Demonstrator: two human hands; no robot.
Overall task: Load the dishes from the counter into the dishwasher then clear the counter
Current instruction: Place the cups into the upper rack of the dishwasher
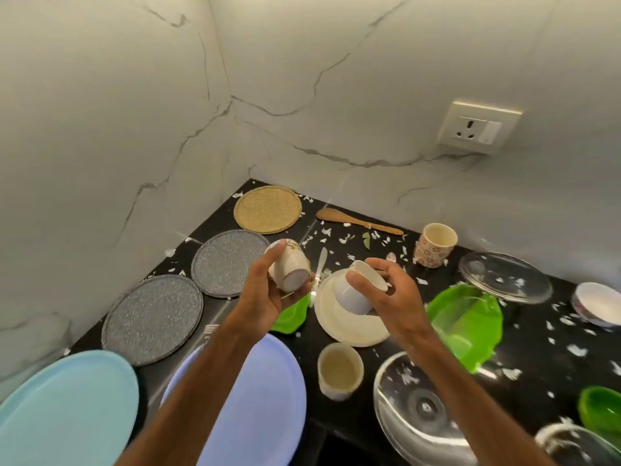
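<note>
The left hand (265, 297) is raised over the black counter (537, 348) and its thumb and curled fingers grip a small patterned cup (288, 268). This cup lies nearly on its side: the round base faces the camera, the mouth points away to the wall, and its long axis runs from near to far, a little to the left. The right hand (393, 297) grips a white cup (361, 287), thumb on the near wall and fingers curled over the far rim. This one is almost upright, tilted slightly, with the mouth up and the base down toward the cream plate (336, 327) directly under it.

Between the two hands a metal utensil (319, 267) lies on the counter, its long axis near to far. Under the left hand a green plate (290, 314) shows partly. Just nearer than the right hand stands a cream cup (340, 369), mouth up. Beyond the right hand stands a mug with red flower print (435, 245), and a wooden spatula (356, 220) lies crosswise, blade to the left. To the left of the left hand lie two grey plates (228, 262).
</note>
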